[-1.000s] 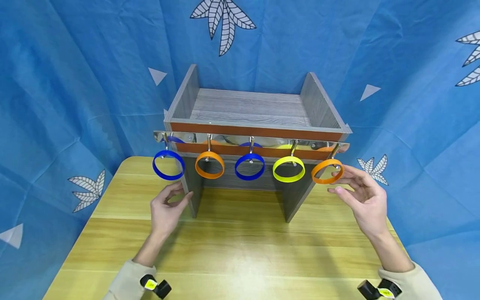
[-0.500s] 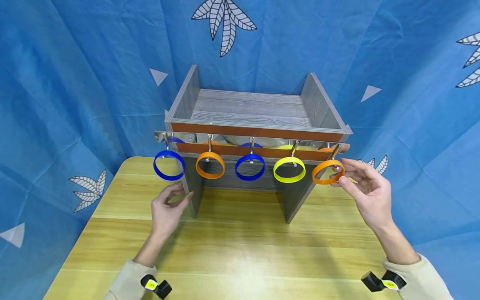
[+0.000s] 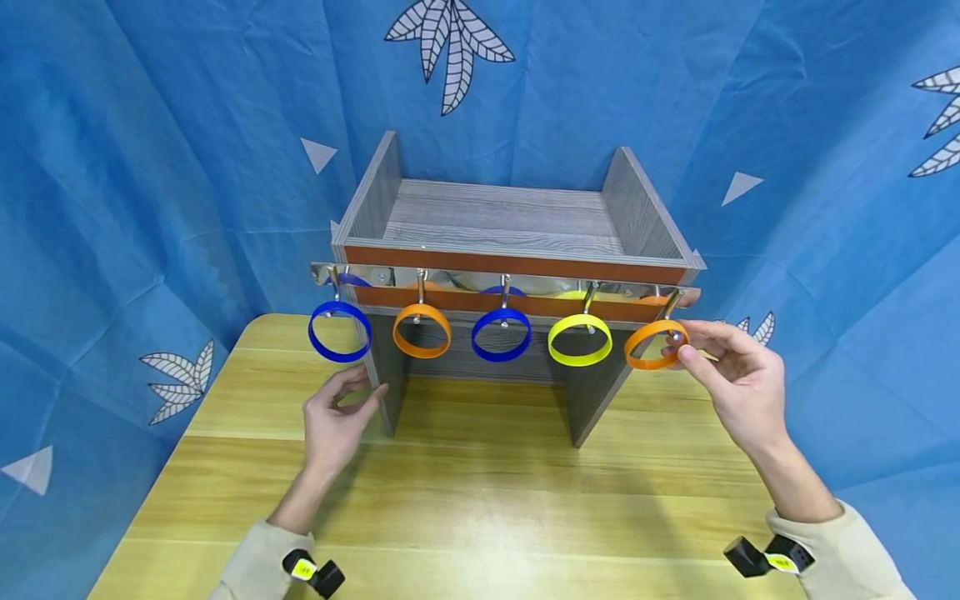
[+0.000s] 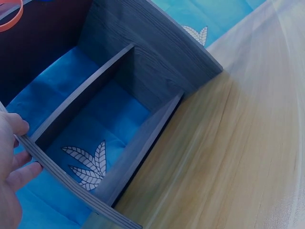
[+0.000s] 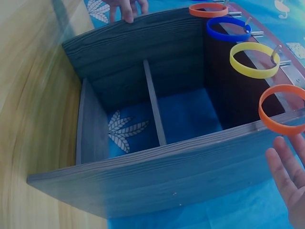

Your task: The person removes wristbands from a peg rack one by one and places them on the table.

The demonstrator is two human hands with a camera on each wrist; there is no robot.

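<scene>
The left hand grips the front edge of the grey shelf's left side panel, thumb inside and fingers outside. At the rail's right end, the right hand pinches the right side of an orange ring that still hangs on its hook. The right wrist view shows fingertips at the lower edge of this orange ring; the thumb is hidden there. Along the metal rail also hang a yellow ring, a blue ring, another orange ring and a blue ring at far left.
The grey shelf stands on a wooden table, its open compartments visible in both wrist views. A blue curtain with leaf prints hangs behind and at the sides.
The right hand has moved slightly right and up, and its thumb and fingers have closed on the rightmost orange ring. The left hand keeps its grip on the panel.
</scene>
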